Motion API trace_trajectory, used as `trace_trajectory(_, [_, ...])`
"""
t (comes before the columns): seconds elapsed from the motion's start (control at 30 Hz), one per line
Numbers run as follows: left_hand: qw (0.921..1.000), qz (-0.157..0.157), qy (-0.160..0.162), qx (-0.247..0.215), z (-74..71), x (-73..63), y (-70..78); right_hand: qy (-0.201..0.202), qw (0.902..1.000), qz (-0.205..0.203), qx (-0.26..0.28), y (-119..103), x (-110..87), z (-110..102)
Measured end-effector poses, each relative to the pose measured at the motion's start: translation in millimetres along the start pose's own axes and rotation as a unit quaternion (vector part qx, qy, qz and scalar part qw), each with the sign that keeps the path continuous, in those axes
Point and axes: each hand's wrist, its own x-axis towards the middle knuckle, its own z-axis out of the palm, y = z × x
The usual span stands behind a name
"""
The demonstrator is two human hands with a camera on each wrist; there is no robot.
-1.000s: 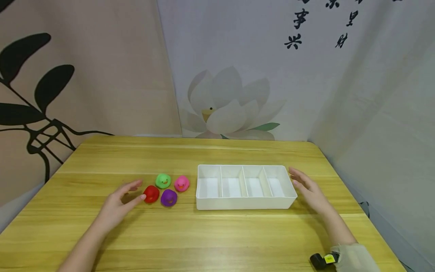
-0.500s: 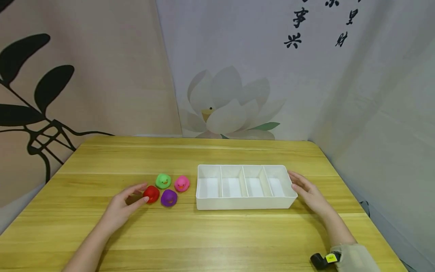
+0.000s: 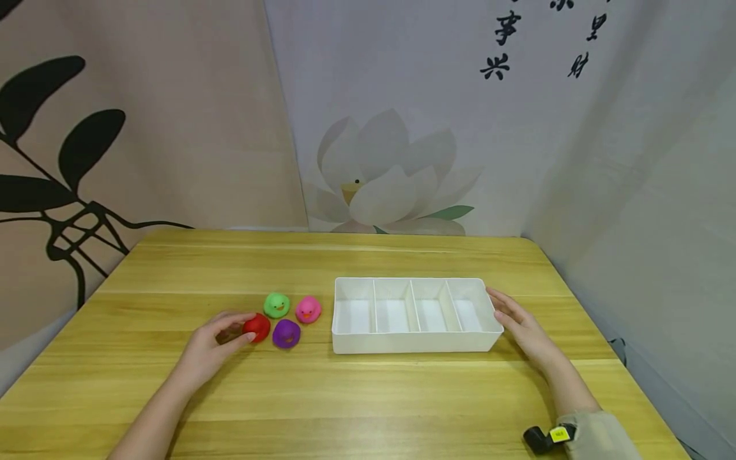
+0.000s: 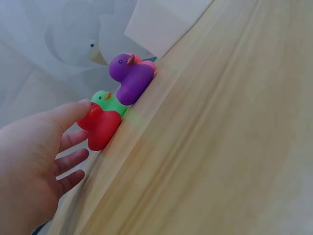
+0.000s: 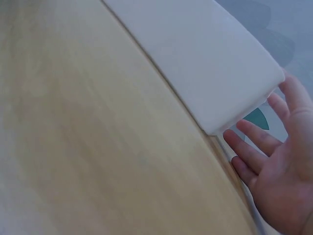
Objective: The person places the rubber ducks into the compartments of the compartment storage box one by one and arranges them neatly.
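Observation:
A red rubber duck [image 3: 257, 327] sits on the table with my left hand [image 3: 207, 345] around it, thumb on the near side and forefinger on the far side. In the left wrist view, the thumb [image 4: 73, 112] lies at the duck's head while the other fingers stay spread apart. Right beside it are a green duck [image 3: 276, 306], a purple duck [image 3: 286, 334] and a pink duck [image 3: 308, 310]. My right hand [image 3: 523, 322] rests its fairly straight fingers against the right end of a white divided box [image 3: 414, 344].
The wooden table [image 3: 368, 402] runs back to a curtain printed with a lotus [image 3: 397, 172]. A black wrist device [image 3: 546, 439] with a yellow label is worn at the right sleeve [image 3: 600, 436].
My left hand has moved slightly right, and its thumb and forefinger have closed in on the red duck. My right hand has come up against the box end.

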Motion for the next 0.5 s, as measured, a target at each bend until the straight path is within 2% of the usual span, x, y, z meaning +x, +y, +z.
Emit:
trace_trajectory(0.27, [0.9999, -0.003, 0.010, -0.006, 1.6, 4.3, -0.9, -0.012, 0.9999, 0.005, 0.004, 0.1, -0.6, -1.6])
trace_trajectory(0.5, [0.9998, -0.020, 0.000, -0.004, -3.9, 8.2, 6.7, -0.019, 0.9997, 0.003, 0.014, 0.8, -0.4, -2.3])
